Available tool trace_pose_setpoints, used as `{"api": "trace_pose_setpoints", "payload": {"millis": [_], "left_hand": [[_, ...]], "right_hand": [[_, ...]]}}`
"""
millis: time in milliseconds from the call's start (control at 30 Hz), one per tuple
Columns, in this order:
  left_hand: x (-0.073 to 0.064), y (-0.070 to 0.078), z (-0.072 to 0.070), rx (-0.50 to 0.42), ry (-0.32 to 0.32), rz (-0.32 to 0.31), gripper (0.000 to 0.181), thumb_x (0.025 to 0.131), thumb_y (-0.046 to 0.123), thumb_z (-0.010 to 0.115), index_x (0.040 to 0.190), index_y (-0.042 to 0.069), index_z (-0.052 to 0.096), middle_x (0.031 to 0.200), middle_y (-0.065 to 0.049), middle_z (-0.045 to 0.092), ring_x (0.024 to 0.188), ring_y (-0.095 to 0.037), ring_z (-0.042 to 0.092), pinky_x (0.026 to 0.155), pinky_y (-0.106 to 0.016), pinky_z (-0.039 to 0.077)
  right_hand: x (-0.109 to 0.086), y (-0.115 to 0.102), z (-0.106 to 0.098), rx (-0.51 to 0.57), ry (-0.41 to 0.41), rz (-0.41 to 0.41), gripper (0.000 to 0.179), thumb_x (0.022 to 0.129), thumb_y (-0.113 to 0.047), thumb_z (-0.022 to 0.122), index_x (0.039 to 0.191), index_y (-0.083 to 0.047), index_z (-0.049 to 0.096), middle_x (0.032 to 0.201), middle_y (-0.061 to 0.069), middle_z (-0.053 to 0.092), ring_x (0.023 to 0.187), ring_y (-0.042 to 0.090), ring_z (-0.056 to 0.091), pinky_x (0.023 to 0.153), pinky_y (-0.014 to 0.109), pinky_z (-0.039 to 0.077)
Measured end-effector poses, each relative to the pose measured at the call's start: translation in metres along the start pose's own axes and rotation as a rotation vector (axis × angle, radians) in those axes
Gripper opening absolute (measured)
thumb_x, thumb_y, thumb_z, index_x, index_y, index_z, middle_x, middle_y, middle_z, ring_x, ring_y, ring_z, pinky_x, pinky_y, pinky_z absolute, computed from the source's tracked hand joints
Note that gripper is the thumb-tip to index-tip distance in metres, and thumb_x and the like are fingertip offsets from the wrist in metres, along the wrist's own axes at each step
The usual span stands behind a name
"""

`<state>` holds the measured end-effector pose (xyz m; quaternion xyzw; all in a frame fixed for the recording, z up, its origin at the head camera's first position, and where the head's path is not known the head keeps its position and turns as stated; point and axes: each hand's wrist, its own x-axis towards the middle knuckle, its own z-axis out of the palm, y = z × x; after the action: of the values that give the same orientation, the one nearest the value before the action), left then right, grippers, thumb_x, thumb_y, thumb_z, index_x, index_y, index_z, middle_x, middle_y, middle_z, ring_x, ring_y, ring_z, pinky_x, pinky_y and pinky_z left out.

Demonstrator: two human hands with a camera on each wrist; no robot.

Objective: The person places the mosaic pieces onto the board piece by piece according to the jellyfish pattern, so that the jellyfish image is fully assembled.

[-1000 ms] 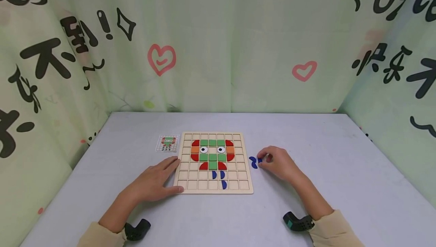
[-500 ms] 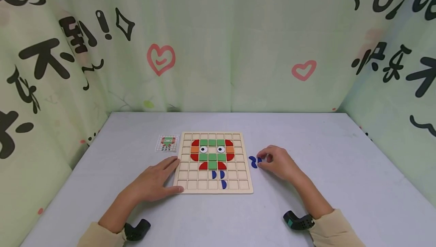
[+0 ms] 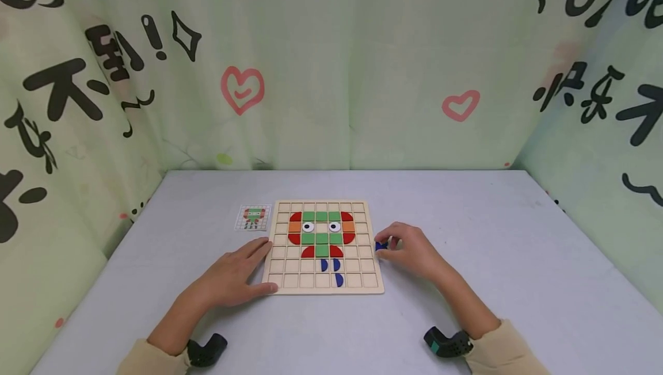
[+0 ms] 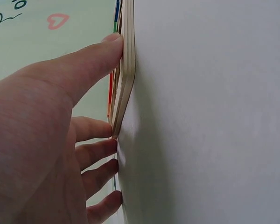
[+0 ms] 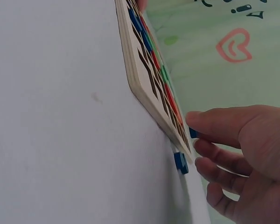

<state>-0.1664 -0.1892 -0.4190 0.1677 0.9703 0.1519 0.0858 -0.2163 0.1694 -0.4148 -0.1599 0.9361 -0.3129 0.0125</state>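
A wooden grid board lies on the table with a figure of coloured tiles: green squares, red quarter-rounds, orange tiles, two eye tiles. Three blue half-round tiles sit in its lower rows. My left hand rests at the board's left edge, fingers extended along the side, thumb at the near corner. Just past the right edge, my right hand pinches a blue tile between thumb and forefinger. Another blue tile lies on the table beside the board, and my right fingers hide part of that area in the head view.
A small picture card with a similar figure on a grid lies left of the board. The white table is enclosed by pale green curtains at the back and sides. A black wrist device is on each arm.
My right hand has moved left to the board's right edge, over where the loose blue tiles lay. My left hand stays in place, and the tiles on the board look the same.
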Motion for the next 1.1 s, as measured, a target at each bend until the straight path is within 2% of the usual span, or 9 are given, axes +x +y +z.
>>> {"api": "trace_pose_setpoints", "payload": {"millis": [400,667,1100], "left_hand": [[0.002,-0.003,0.001,0.006,0.002,0.01,0.089,0.083,0.058,0.066,0.151,0.01,0.034,0.157,-0.009,0.032,0.143,-0.03,0.035,0.108,-0.055,0.037],[0.001,-0.002,0.001,0.005,-0.003,-0.007,0.091,0.082,0.059,0.066,0.151,0.01,0.033,0.157,-0.009,0.031,0.143,-0.03,0.034,0.109,-0.055,0.036],[0.0,-0.001,0.0,-0.005,0.003,0.0,0.09,0.083,0.058,0.066,0.151,0.01,0.034,0.157,-0.009,0.032,0.143,-0.03,0.034,0.109,-0.056,0.036]], "right_hand": [[-0.004,-0.026,0.013,0.05,-0.058,-0.015,0.021,0.079,-0.016,0.079,0.099,-0.014,0.074,0.092,-0.002,0.064,0.078,0.013,0.052,0.063,0.022,0.042],[-0.005,-0.041,0.025,0.073,-0.109,-0.098,0.018,0.08,-0.017,0.078,0.097,-0.016,0.073,0.095,-0.005,0.065,0.081,0.01,0.054,0.066,0.021,0.046],[-0.006,-0.066,0.041,0.089,-0.187,-0.17,0.018,0.079,-0.019,0.08,0.096,-0.016,0.075,0.087,-0.006,0.064,0.073,0.01,0.052,0.06,0.019,0.046]]}}
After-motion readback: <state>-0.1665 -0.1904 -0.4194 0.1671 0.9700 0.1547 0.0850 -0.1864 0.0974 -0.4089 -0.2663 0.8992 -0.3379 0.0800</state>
